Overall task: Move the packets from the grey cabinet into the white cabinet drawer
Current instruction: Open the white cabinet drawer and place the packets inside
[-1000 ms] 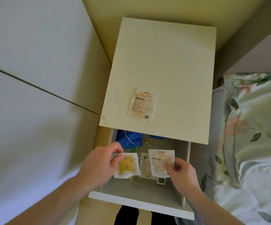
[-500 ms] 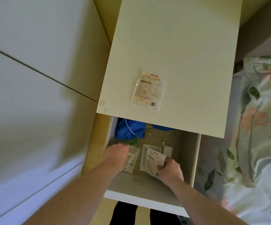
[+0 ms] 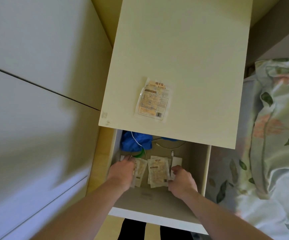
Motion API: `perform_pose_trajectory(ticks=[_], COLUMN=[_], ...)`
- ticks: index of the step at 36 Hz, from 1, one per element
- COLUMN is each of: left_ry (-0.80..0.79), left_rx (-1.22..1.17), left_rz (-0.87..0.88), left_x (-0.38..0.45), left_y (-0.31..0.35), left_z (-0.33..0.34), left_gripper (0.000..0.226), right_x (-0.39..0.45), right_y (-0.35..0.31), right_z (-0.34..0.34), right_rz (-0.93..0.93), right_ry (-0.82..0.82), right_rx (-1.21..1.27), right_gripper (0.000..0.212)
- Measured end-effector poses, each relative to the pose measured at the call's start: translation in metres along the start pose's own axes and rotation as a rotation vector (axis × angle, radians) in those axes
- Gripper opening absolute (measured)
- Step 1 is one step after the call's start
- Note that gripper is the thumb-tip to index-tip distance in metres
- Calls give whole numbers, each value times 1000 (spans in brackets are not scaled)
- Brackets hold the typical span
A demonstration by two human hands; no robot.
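Drawer [image 3: 159, 215] of white cabinet [image 3: 180, 54] open at 6 o'clock. Left hand [image 3: 123, 172] presses a packet [image 3: 140, 170] flat, fingers extended. Right hand [image 3: 181, 181] pinches right edge of packet stack [image 3: 157, 172]. One hand-warmer packet [image 3: 153, 100] lies on cabinet top, 12 o'clock. Blue cloth [image 3: 135, 141] at drawer back.

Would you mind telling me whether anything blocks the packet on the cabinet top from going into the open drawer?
Nothing visible does. The packet lies alone on the cabinet top, and the drawer below is open, with bare floor at its front.
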State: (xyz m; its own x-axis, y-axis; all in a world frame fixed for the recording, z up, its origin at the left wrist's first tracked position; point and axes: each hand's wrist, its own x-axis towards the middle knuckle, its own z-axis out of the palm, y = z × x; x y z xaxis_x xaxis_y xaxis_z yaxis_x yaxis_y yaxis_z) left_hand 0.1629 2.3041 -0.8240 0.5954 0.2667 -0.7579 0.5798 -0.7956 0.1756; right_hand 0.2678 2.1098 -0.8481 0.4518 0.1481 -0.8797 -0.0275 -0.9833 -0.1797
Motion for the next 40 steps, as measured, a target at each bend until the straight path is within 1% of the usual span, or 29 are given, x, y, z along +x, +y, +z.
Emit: perform_pose_trajectory(ticks=[3,5,7,10,13,15,18,21,24,26,27,31,35,37,40], left_ry=[114,193,259,373,493,578,642,601,491,428,415,422,362,306,226], left_rx=[-110,-178,-254,-354,-412,-425,-414,-333,-213,-95,-41,83,64,-9,-198], left_rz=[66,124,171,218,203,163,116,107,151,173,173,148,97,117,204], left_x=[-11,-22,-34,-50,-52,-43,-17,15,39,48,51,54,40,27,-2], left_y=[5,9,14,23,32,37,45,54,65,71,73,77,69,61,52], left_z=[-18,-36,-55,-91,-130,-155,-185,-205,-217,-222,-225,-225,-212,-201,-178], left_gripper=[55,44,32,25,25,27,38,60,83,93,95,86,70,55,21], right_x=[-13,-19,-28,-43,-61,-70,-77,-72,-64,-58,-56,-52,-53,-55,-60], right_y=[-5,-8,-14,-29,-46,-58,-73,-81,-81,-75,-72,-60,-57,-55,-52], right_z=[-15,-25,-39,-65,-95,-115,-138,-152,-161,-163,-162,-153,-143,-140,-137], right_rz=[-68,-135,-207,-300,-378,-441,-492,-522,-524,-500,-495,-514,-518,-527,-538], right_ry=[12,28,10,-26,3,59,114,200,279,286,287,299,294,300,304], right_rx=[15,62,113,157,206,238,292,229,216,232,242,204,208,202,166], right_gripper=[48,44,39,29,24,22,21,24,26,26,27,28,30,31,36])
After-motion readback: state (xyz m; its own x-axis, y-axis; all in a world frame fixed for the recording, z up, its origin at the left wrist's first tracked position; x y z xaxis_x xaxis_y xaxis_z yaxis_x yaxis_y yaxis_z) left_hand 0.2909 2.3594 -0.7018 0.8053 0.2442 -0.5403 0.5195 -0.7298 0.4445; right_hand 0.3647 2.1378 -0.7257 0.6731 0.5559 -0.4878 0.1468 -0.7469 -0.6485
